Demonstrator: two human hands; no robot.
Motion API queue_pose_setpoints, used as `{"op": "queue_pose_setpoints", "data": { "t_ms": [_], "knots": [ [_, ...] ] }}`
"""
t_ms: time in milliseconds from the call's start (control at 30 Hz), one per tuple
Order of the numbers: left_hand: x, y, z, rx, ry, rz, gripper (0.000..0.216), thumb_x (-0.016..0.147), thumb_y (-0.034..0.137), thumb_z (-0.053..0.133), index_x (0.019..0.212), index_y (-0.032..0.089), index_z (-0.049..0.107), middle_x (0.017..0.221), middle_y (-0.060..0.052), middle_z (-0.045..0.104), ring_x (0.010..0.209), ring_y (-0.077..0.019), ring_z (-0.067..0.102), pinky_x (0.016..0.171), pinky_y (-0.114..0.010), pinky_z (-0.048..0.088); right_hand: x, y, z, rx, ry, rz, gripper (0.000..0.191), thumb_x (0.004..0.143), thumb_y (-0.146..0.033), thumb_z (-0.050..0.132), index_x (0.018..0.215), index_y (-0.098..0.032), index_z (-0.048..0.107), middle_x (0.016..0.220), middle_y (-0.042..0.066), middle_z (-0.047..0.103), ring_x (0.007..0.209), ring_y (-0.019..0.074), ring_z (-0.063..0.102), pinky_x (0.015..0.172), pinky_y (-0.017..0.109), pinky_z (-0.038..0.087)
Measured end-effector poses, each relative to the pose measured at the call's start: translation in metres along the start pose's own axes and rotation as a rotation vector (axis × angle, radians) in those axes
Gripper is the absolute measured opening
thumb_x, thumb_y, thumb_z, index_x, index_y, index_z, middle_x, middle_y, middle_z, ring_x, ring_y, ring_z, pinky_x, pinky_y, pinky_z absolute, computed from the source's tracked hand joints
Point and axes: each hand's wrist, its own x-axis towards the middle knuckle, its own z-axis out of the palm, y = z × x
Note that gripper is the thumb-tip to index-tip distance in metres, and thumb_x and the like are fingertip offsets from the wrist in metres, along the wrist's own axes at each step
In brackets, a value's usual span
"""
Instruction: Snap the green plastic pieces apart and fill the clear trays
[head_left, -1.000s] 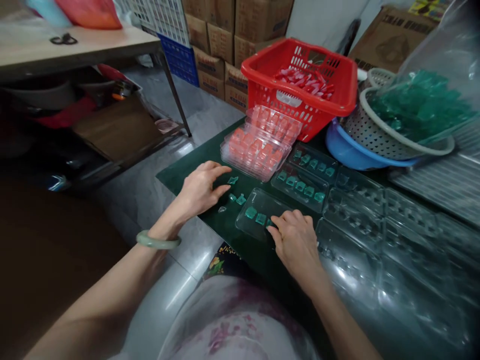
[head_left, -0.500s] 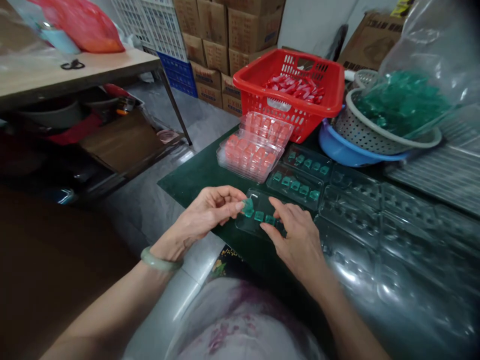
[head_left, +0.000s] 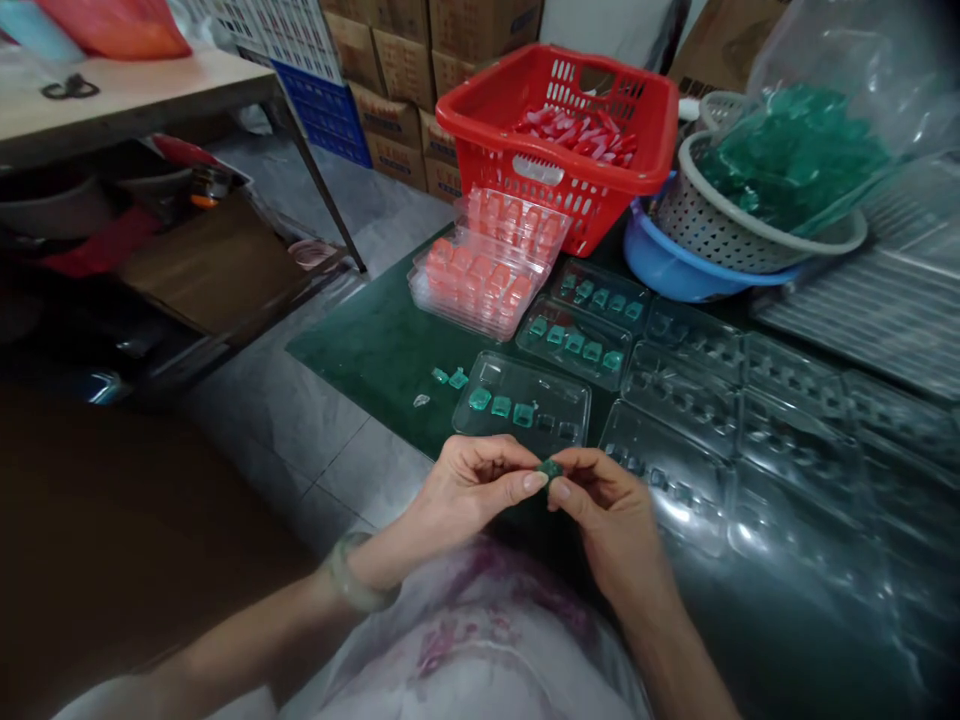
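Circling the left wrist, a pale green bangle (head_left: pixel 352 585) is seen at seven o'clock. The left hand (head_left: pixel 469 490) is closed narrowly, thumb and forefinger pinched on a small green plastic piece (head_left: pixel 551 468). The same piece is gripped from its three o'clock side by the fingertips of the right hand (head_left: pixel 611 510), near the six o'clock edge of the green mat (head_left: pixel 375 340). At eleven o'clock from the piece, loose green pieces (head_left: pixel 450 377) are laid on the mat. At twelve o'clock, a clear blister tray (head_left: pixel 536 395) is set, three pockets filled. Further off at twelve o'clock, trays of red pieces (head_left: pixel 480 285) are stacked before a red basket (head_left: pixel 555 110). At two o'clock, a colander (head_left: pixel 750 235) of green pieces is seated in a blue basin (head_left: pixel 675 275).
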Motion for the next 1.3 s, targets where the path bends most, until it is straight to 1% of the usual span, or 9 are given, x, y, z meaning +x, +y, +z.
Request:
{"op": "queue_pose_setpoints", "data": {
  "t_ms": [100,200,400,500,600,767,967,1133,1300],
  "knots": [
    [-0.003,-0.002,0.002,-0.035,0.023,0.022,0.012,0.075,0.025,0.063,0.071,0.014,0.065,0.066,-0.003,0.059,0.062,-0.0112,0.052,0.058,-0.023,0.04,0.002,0.003,0.003,0.167,-0.162,0.13,0.019,0.068,-0.03,0.068,0.078,-0.017,0.059,0.063,-0.003,0.054,0.055,0.0086,0.047,0.055,0.022,0.038],
    [-0.005,-0.007,0.007,-0.156,0.007,-0.053,0.016,0.077,0.026,0.06,0.067,0.015,0.061,0.059,0.0,0.058,0.055,-0.008,0.049,0.053,-0.019,0.036,0.002,0.003,0.005,0.305,-0.279,0.231,0.019,0.069,-0.031,0.066,0.072,-0.016,0.056,0.053,-0.005,0.046,0.049,0.0073,0.041,0.051,0.022,0.033],
    [-0.003,-0.014,0.022,-0.32,0.084,-0.113,0.014,0.075,0.03,0.063,0.074,0.016,0.063,0.051,0.005,0.051,0.042,-0.0034,0.032,0.041,-0.019,0.021,0.004,0.002,0.004,0.42,-0.233,0.254,0.021,0.069,-0.034,0.065,0.077,-0.018,0.054,0.053,-0.007,0.04,0.047,0.0069,0.036,0.049,0.022,0.032],
    [0.002,-0.013,0.024,-0.319,0.116,-0.102,0.019,0.074,0.032,0.063,0.069,0.015,0.059,0.048,0.005,0.044,0.042,-0.0032,0.028,0.04,-0.019,0.018,0.003,-0.002,0.002,0.192,-0.147,0.126,0.021,0.073,-0.036,0.062,0.08,-0.018,0.055,0.059,-0.004,0.045,0.051,0.0082,0.041,0.051,0.023,0.036],
    [0.007,-0.013,0.023,-0.37,0.139,-0.181,0.026,0.075,0.036,0.062,0.064,0.014,0.054,0.048,0.006,0.036,0.041,-0.0027,0.024,0.037,-0.018,0.014,0.001,-0.01,0.0,-0.202,0.065,-0.174,0.028,0.071,-0.027,0.065,0.098,-0.022,0.057,0.08,0.0,0.054,0.066,0.0104,0.05,0.062,0.025,0.043],
    [0.014,-0.009,0.02,-0.521,0.083,-0.294,0.026,0.073,0.034,0.065,0.063,0.013,0.052,0.053,0.006,0.032,0.042,-0.002,0.028,0.035,-0.016,0.012,0.002,-0.024,-0.005,-0.583,-0.051,-0.492,0.019,0.078,-0.018,0.057,0.096,-0.024,0.061,0.091,0.002,0.058,0.079,0.0132,0.055,0.071,0.028,0.047],
    [0.015,-0.004,0.018,-0.437,0.001,-0.269,0.021,0.076,0.03,0.062,0.068,0.012,0.059,0.05,0.005,0.036,0.043,-0.0024,0.028,0.037,-0.016,0.014,0.006,-0.027,-0.011,-0.652,-0.007,-0.454,0.01,0.078,-0.023,0.059,0.088,-0.022,0.06,0.079,0.0,0.059,0.069,0.0121,0.056,0.064,0.026,0.047],
    [0.016,-0.011,0.022,-0.495,0.052,-0.255,0.021,0.075,0.029,0.063,0.065,0.012,0.056,0.053,0.005,0.035,0.044,-0.0022,0.028,0.037,-0.016,0.014,0.006,-0.022,-0.009,-0.602,-0.052,-0.522,0.023,0.078,-0.019,0.058,0.1,-0.023,0.06,0.083,0.001,0.06,0.072,0.012,0.057,0.066,0.026,0.047],
    [0.019,-0.005,0.021,-0.473,0.082,-0.255,0.02,0.075,0.033,0.062,0.07,0.014,0.058,0.055,0.004,0.039,0.044,-0.0033,0.031,0.036,-0.016,0.014,0.018,-0.031,-0.013,-0.701,-0.049,-0.586,0.017,0.079,-0.018,0.056,0.095,-0.022,0.062,0.084,0.002,0.062,0.074,0.0126,0.058,0.065,0.025,0.047]
  ]
}}
